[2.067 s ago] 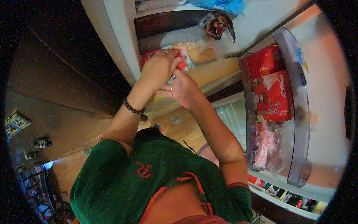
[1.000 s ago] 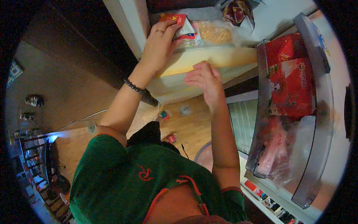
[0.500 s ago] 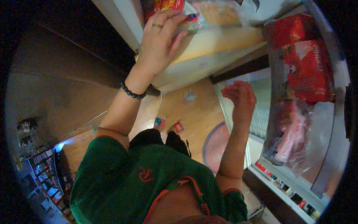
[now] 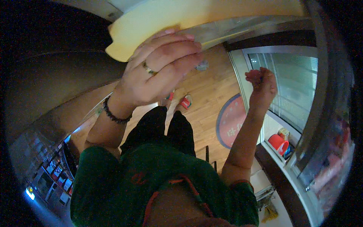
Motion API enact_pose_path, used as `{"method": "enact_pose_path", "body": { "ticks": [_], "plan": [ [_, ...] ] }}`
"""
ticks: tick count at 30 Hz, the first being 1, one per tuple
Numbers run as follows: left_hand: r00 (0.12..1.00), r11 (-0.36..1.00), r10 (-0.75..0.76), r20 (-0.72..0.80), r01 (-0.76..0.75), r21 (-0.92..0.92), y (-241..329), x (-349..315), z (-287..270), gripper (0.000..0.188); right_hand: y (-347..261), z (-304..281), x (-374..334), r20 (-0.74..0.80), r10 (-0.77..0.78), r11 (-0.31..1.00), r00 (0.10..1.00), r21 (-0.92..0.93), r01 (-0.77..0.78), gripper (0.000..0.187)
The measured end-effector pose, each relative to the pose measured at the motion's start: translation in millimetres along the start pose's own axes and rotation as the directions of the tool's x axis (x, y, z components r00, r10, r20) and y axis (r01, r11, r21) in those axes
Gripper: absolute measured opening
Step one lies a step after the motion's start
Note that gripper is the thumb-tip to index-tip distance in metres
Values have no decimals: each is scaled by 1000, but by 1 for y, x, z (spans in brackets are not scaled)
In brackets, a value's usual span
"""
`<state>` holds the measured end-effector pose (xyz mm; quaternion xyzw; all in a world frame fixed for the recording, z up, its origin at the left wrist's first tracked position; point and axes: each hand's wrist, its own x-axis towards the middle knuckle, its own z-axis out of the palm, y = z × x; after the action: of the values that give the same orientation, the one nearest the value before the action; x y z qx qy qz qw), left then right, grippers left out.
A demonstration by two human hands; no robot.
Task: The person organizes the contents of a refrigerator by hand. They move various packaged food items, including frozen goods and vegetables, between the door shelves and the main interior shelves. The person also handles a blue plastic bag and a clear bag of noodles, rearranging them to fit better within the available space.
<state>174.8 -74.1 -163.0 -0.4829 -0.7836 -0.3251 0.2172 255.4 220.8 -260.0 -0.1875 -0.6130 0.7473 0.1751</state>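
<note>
My left hand, with a ring and a dark bead bracelet, is raised beside a pale yellow panel edge. Its fingers are stretched out and slightly bent, and nothing shows in them. Whether the fingertips touch the panel I cannot tell. Farther right, my right hand hangs in the air with loosely curled fingers and no object visible in it. Close to the right rim is a door bin with blurred red and pink plastic packages.
Below lies a wood floor with a round pinkish mat. A glass-paned sliding door stands at the right, with a red container beyond its sill. A dark rack is at lower left.
My left hand has come down and back from the packages at the top, which are out of view now. My right hand has shifted slightly right and up. The door bin has slid toward the right rim.
</note>
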Motion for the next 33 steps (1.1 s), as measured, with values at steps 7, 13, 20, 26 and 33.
{"method": "enact_pose_path", "body": {
  "ticks": [7, 13, 20, 26, 33],
  "plan": [
    [995, 994, 74, 70, -79, 80, -14, -1, 9, 18, 143, -39, -3, -109, 297, 951, 949, -59, -305, 23],
    [961, 986, 159, 224, -168, 22, -1, -17, 2, 17, 212, -50, -35, -231, 320, 930, 919, -107, -351, 17],
    [962, 996, -72, 265, 84, -32, 0, -85, 39, 17, 339, -64, -42, -236, 512, 838, 826, -73, -541, 12],
    [960, 917, -269, 83, 281, -283, -25, -105, 65, 31, 362, -51, -15, -141, 411, 906, 901, -50, -421, 13],
    [954, 847, -222, 202, 292, -444, -47, -67, 73, 50, 287, -54, 46, -122, 259, 946, 958, -166, -277, 21]
  ]
}}
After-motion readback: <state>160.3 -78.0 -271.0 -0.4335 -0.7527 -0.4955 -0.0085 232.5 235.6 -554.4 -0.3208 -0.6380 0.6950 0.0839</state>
